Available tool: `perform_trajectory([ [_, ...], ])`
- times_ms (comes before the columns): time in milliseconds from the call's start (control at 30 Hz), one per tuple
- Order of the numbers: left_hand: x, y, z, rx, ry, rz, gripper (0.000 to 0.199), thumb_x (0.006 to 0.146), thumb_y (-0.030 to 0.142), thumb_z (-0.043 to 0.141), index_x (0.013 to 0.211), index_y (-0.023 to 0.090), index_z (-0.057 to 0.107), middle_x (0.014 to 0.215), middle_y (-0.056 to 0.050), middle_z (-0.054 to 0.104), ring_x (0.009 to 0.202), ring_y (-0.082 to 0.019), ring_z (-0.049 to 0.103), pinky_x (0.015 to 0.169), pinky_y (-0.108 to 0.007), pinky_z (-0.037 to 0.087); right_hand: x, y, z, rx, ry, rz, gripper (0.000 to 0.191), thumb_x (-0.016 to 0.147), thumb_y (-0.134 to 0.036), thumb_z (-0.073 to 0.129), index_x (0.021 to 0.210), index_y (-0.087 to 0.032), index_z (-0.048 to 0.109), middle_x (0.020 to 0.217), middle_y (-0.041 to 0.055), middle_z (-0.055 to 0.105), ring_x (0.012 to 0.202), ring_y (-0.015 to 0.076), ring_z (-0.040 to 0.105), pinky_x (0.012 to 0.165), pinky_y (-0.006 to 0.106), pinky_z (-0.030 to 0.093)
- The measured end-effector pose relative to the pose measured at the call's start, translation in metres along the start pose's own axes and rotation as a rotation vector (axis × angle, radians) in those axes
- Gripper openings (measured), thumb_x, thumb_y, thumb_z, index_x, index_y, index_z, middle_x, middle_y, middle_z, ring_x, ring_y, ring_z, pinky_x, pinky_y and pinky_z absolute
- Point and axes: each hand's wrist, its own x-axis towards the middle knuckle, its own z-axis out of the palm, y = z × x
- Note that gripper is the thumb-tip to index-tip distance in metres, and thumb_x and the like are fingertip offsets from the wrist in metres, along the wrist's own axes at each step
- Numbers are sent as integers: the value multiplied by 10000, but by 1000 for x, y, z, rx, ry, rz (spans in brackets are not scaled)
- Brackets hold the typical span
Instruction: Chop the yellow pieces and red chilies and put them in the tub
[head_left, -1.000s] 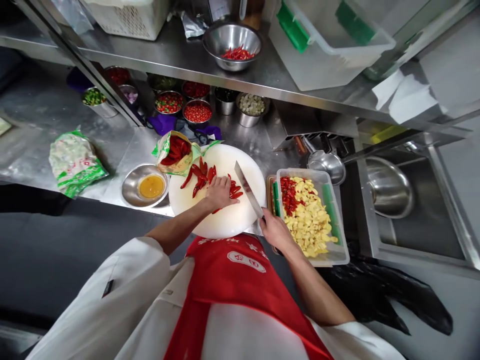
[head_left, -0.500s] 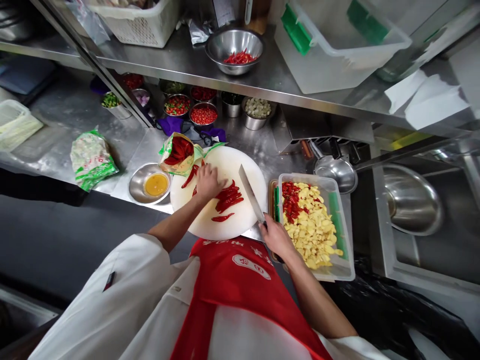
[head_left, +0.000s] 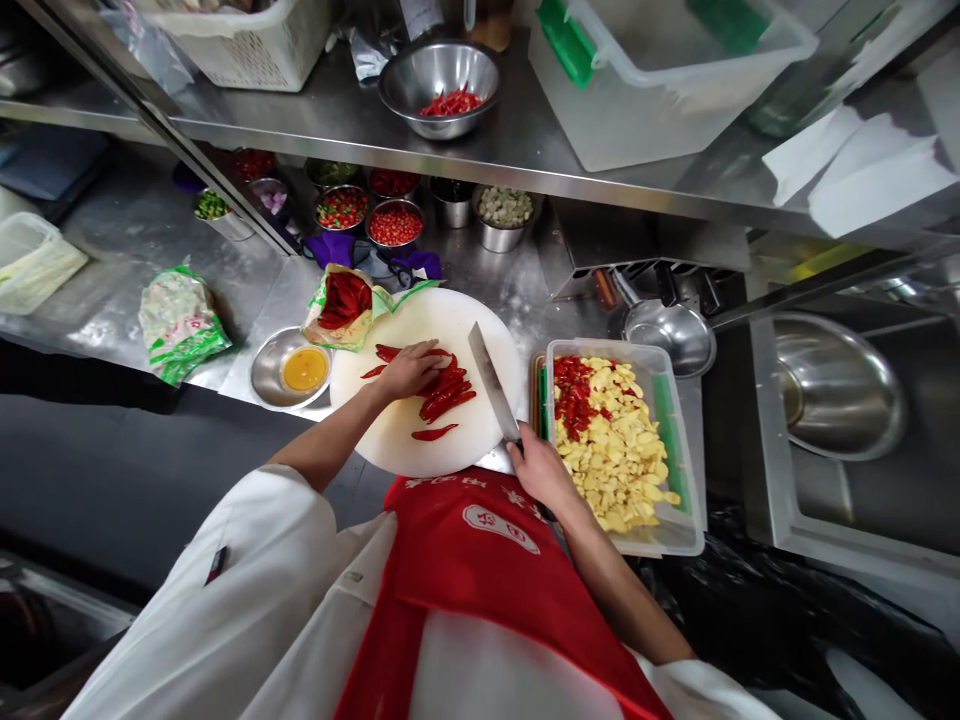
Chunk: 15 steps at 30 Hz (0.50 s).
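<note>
Several red chilies (head_left: 448, 393) lie in a pile on the round white cutting board (head_left: 390, 440). My left hand (head_left: 411, 370) rests over the pile's left part with its fingers stretched out, touching the chilies. One chili (head_left: 434, 433) lies apart near the board's front. My right hand (head_left: 541, 466) is wrapped round the handle of a cleaver (head_left: 493, 385), whose blade lies over the board's right side. An open bag of red chilies (head_left: 345, 302) stands at the board's back left edge.
A steel bowl with orange liquid (head_left: 291, 368) sits left of the board. To the right is a plastic bin (head_left: 699, 500) of yellow slices and chopped red pieces. Small steel pots stand behind, under a shelf (head_left: 525, 172) bearing a bowl of chilies (head_left: 442, 75). A ladle (head_left: 671, 335) lies at right.
My left hand has moved onto the chili pile, and the loose chilies at left now lie closer to it. My right hand still holds the cleaver. The view has shifted slightly.
</note>
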Motion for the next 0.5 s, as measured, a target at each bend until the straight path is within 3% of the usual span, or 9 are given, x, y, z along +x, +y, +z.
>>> perform_trajectory([
  [133, -10, 18, 6, 30, 47, -266, 975, 814, 730, 559, 1542, 136, 298, 1595, -211, 275, 1449, -372, 317, 1170, -490, 292, 1, -5, -1, -1, -27, 32, 339, 1010, -281, 405, 1308, -145, 492, 1043, 126, 731, 939, 236, 685, 753, 281, 401],
  [233, -15, 39, 17, 102, 11, -272, 1182, 699, 805, 614, 1557, 87, 232, 1582, -250, 281, 1452, -407, 285, 1192, -524, 218, 2, -11, -1, -7, -26, 27, 349, 1008, -273, 405, 1324, -146, 482, 1045, 130, 731, 939, 241, 688, 753, 284, 403],
  [367, -20, 59, 28, 179, -6, -171, 1185, 659, 726, 699, 1553, 86, 255, 1577, -248, 289, 1438, -431, 275, 1199, -548, 161, 4, -16, -1, -10, -16, 28, 380, 1002, -262, 402, 1355, -134, 461, 1045, 133, 732, 952, 247, 691, 755, 287, 414],
  [500, -10, 46, 24, 131, -18, -161, 990, 803, 522, 646, 1572, 94, 194, 1476, -203, 460, 1341, -361, 418, 1153, -456, 290, 4, -17, -3, -6, 1, 17, 395, 1008, -277, 395, 1364, -125, 469, 1081, 136, 727, 1000, 244, 683, 802, 285, 425],
])
